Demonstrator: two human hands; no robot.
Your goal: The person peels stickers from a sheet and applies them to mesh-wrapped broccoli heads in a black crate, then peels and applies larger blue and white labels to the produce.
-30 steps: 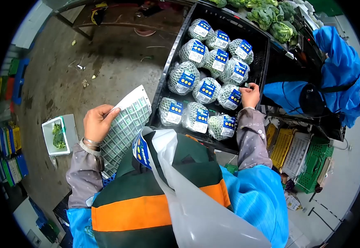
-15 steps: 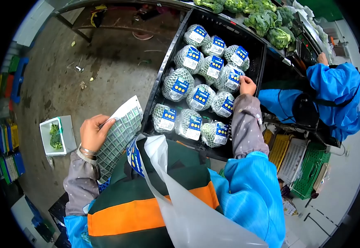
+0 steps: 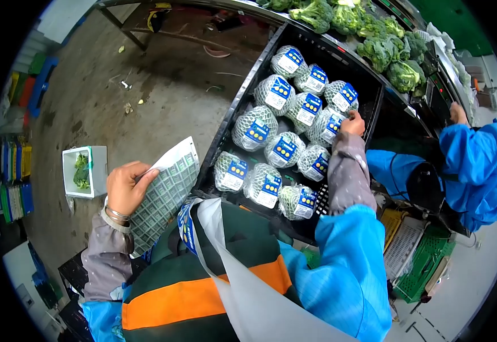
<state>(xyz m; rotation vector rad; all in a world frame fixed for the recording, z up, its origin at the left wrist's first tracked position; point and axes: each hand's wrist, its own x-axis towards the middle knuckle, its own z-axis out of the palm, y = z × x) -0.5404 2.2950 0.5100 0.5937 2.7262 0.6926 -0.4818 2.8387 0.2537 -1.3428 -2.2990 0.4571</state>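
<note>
My left hand (image 3: 127,191) grips a sheet of small green stickers (image 3: 166,196) between thumb and fingers, left of a black crate (image 3: 225,114). Inside the crate lie several round, net-wrapped broccoli heads (image 3: 284,149) with blue-and-white labels. My right hand (image 3: 353,123) is over the crate's right side, its fingers closed together at the edge of a wrapped broccoli head (image 3: 325,127). Whatever is between those fingertips is too small to make out. Across my dark green and orange apron (image 3: 203,302) hangs a pale backing strip (image 3: 248,285) with blue labels at its upper end.
Loose broccoli (image 3: 368,34) is heaped on the bench beyond the crate. A co-worker in blue sleeves (image 3: 471,165) stands at the right. On the floor are a white bin (image 3: 97,171) with green scraps and a green crate (image 3: 425,262).
The view has shifted, so the crate appears slightly lower and farther right. My right hand stays by the same wrapped broccoli, fingers now more tucked in. The left still holds the sticker sheet.
</note>
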